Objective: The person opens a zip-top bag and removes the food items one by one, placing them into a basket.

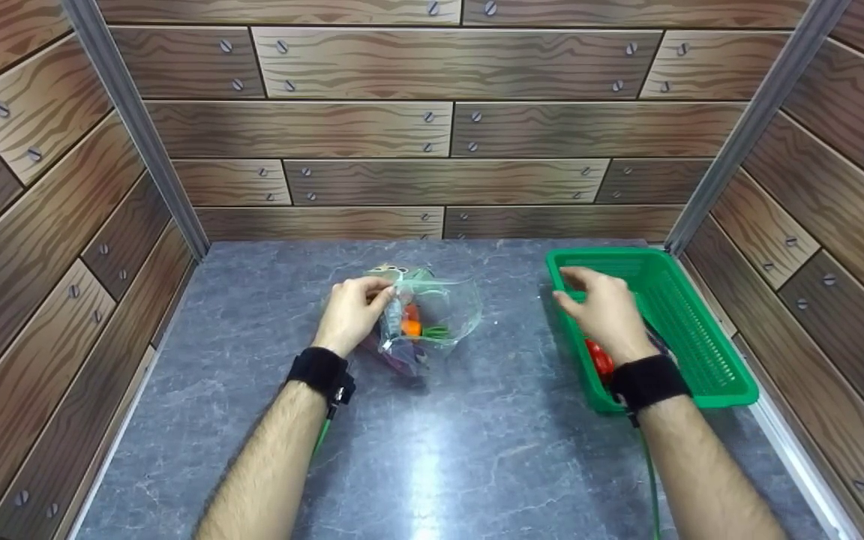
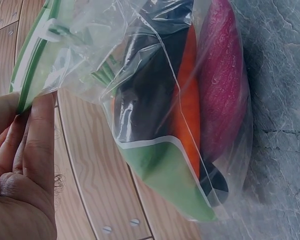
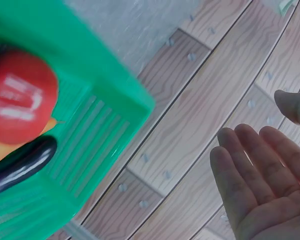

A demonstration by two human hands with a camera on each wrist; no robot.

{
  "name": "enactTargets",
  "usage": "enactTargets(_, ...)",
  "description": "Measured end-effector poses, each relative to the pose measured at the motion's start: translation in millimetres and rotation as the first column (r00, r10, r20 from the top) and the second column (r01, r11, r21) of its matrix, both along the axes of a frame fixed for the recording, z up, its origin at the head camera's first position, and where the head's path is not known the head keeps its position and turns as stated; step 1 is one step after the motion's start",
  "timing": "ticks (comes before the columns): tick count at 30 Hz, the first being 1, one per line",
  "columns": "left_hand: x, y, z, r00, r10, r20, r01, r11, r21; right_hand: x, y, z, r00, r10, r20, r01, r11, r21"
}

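My left hand [image 1: 352, 315] pinches the green zip edge of a clear plastic bag [image 1: 460, 300], whose mouth gapes to the right. Inside lies an orange carrot [image 1: 411, 328] with a green top. The left wrist view shows a long purple-red vegetable [image 2: 221, 80] in the bag, beside a dark panel on its front. Over the left side of a green basket [image 1: 717, 337] is my right hand [image 1: 610, 311], fingers loosely bent and thumb apart, holding nothing. In the basket are a shiny red round vegetable [image 3: 22, 97] and a dark purple eggplant [image 3: 27, 167].
Both rest on a grey marbled tabletop [image 1: 492, 420], the bag near the middle and the basket at the right. Wood-patterned walls [image 1: 447, 127] enclose the back and sides. A green cable [image 1: 651, 472] trails from the right wrist strap [image 1: 649, 382].
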State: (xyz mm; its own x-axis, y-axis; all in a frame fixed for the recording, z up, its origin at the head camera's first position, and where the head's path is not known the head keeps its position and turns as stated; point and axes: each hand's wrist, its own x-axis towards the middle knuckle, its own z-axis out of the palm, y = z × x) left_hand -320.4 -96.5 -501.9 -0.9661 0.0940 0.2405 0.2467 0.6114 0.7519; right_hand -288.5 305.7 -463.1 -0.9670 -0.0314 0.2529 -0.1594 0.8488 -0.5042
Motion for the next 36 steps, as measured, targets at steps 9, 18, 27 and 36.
enactTargets(9, 0.9, 1, -1.7, 1.0, 0.004, 0.006, -0.004, 1.0, 0.0, -6.5, -42, -11.0, 0.995, 0.068, -0.071, -0.068, 0.998, -0.001)
enactTargets(18, 0.8, 0, -3.7, 1.0, -0.004, -0.001, 0.004, 1.0, 0.011, -5.4, -69, -15.8, 0.991, 0.125, -0.056, -0.127, 0.992, -0.029)
enactTargets(27, 1.0, -1, -3.9, 1.0, -0.005, 0.006, 0.005, 1.0, 0.015, -2.6, -96, -20.8, 0.986, 0.162, -0.045, -0.162, 0.987, -0.007)
enactTargets(36, 0.9, -3, -4.0, 1.0, -0.001, -0.001, 0.001, 1.0, 0.012, -3.6, -116, -28.4, 0.979, 0.202, -0.038, -0.202, 0.979, 0.004)
